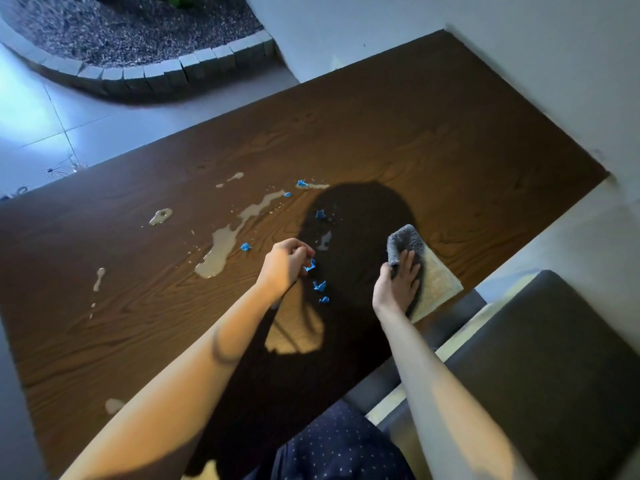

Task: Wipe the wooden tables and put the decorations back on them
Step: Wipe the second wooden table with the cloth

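Hands work over a dark wooden table [398, 126], both arms stretched forward from the bottom of the view. Left hand [285, 263] is turned knuckles-up with the wrist bent, its fingers curled down and inward so the tips meet on a small blue scrap [310, 265], which they pinch just above or on the wood; I cannot tell whether it is lifted. More blue scraps [320, 286] lie just below and to the right of those fingertips, others sit just beyond the fingers, and a few lie farther out beside the spill. Pale puddles of liquid [220, 252] spread to the left of the left fingers and trail on toward the far edge. Right hand [398, 284] lies palm-down with its fingers straight and spread, pressing flat on a grey cloth [405, 242]; the cloth's folded end sticks out past the fingertips. Under the palm and to the right of the fingers lies a cream-coloured pad [441, 284], near the table's right edge. Beyond that edge stands a dark grey seat [554, 358].
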Demonstrator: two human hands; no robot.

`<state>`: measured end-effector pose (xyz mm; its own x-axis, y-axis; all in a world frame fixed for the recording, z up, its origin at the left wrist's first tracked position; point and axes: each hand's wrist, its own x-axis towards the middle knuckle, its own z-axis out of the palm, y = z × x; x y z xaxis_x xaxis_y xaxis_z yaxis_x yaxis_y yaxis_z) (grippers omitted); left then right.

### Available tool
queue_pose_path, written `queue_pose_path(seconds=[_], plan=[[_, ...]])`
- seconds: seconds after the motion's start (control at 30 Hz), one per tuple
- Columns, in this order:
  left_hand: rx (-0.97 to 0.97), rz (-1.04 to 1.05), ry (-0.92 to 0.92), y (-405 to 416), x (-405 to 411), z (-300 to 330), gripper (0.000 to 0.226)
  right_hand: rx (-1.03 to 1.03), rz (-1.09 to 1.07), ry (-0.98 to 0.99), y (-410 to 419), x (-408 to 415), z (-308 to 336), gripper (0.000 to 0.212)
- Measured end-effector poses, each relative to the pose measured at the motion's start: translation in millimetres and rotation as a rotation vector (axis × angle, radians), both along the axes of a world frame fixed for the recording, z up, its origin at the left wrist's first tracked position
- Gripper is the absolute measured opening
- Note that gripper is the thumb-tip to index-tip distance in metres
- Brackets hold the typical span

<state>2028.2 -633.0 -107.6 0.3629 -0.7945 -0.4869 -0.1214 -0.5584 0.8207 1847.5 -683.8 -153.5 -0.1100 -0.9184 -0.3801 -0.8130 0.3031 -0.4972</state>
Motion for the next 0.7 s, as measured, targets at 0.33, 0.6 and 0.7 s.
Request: queue_pose_path(seconds=[0.33,0.6,0.7], plan=[[0.022,0.111,0.011,-5,17,-2,0.028,-0.011,0.420,0.088,0,49,-3,0.059],[-0.037,0.362,0.025,17,31,1,0.029,0.210,0.000,-0.671,15,82,4,0.053],[-0.024,0.376,0.082,13,29,4,0.028,0.215,-0.156,-0.651,10,62,2,0.059]])
